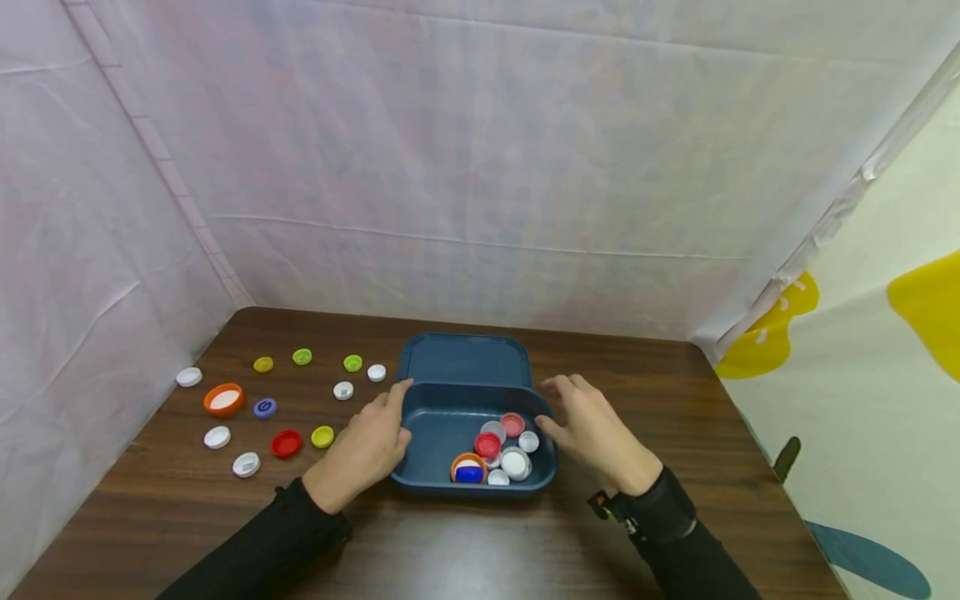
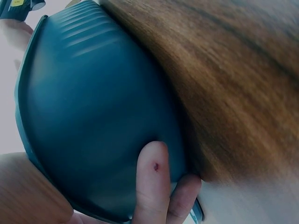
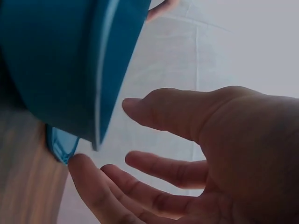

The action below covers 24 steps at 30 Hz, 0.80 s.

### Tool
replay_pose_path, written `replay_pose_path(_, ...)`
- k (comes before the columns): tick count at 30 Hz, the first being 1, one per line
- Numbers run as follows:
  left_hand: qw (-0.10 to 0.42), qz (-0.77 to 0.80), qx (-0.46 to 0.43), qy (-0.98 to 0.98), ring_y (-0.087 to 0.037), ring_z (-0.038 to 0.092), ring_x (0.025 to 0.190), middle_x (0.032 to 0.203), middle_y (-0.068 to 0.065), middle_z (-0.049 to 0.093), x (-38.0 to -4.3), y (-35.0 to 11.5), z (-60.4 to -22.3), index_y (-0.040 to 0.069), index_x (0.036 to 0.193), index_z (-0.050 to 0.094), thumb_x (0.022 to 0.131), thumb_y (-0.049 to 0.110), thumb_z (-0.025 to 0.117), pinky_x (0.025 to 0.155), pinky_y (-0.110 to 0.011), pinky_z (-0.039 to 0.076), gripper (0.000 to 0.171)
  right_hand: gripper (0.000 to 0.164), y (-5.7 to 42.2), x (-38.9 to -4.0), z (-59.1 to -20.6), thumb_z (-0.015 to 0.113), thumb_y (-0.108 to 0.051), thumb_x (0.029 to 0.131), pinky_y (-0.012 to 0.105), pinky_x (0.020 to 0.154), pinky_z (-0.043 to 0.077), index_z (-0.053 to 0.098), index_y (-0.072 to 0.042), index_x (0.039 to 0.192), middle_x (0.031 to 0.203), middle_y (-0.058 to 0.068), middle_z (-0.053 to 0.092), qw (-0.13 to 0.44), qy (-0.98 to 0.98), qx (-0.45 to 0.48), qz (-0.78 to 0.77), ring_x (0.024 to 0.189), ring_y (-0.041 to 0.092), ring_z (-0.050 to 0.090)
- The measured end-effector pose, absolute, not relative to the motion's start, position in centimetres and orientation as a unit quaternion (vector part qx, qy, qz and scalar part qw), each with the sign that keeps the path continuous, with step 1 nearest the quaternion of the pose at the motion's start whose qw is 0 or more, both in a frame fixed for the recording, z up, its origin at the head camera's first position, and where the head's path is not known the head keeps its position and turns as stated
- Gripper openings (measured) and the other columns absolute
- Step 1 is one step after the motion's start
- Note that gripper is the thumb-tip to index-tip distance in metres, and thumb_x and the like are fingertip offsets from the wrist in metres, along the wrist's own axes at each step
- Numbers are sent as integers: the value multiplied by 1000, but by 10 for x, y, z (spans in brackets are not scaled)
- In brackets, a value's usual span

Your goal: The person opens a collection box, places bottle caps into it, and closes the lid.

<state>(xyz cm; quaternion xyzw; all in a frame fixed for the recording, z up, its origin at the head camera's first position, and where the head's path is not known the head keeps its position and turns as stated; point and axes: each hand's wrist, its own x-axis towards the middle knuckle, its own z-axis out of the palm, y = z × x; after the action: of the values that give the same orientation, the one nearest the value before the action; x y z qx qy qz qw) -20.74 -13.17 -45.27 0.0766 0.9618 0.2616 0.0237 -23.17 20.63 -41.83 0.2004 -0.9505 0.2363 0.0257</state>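
Broadly, pale, creased white fabric sheeting takes up the most space, hanging behind and to the left of a dark brown wood-grain table. On the table stands a dark-blue rectangular plastic box with rounded corners, and a flat dark-blue rectangular plastic lid lies directly behind it. The person's left grip, a bare hand, is closed about the box's left end, fingers against the outer wall and thumb at the rim. The right grip is spread just beside the right end, thumb and fingers well apart and holding nothing. Round plastic caps come next: within the box, mostly in its right half, an orange-rimmed cap containing blue, a red cap and several white caps lie heaped. Left of the box, more are scattered singly, from a broad orange-and-white cap and a red one down to a small yellow cap.
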Motion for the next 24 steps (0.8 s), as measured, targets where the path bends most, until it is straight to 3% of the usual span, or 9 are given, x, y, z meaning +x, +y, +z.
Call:
replay_pose_path(10,26,265,75,961,-29,74,90,146,-31,70,-208,-133,-455,-1,175,41,108,4,67,82,-46,73,72,56,217,-236,-434,83,-18,109,48,96,72,63,6,155,145,27,76,-33,-938,178,296,119,36,84)
replay_pose_path(17,36,266,69,961,-31,75,94,151,-31,69,-207,-133,-454,1,175,40,108,4,68,86,-50,74,73,59,217,-237,-447,84,-13,106,40,88,73,61,11,155,132,26,83,-48,-932,210,291,107,27,86)
replay_pose_path(20,36,268,71,960,-29,75,92,151,-31,69,-208,-133,-452,1,175,41,109,5,68,81,-46,73,72,60,214,-236,-448,82,-8,104,34,77,72,60,10,156,128,26,84,-49,-932,196,302,104,25,86)
replay_pose_path(24,33,271,80,959,-24,71,84,151,-29,70,-207,-138,-450,3,176,41,110,11,70,69,-36,66,72,61,211,-233,-450,79,-3,104,29,56,65,57,10,160,125,28,83,-73,-921,171,343,85,18,85)
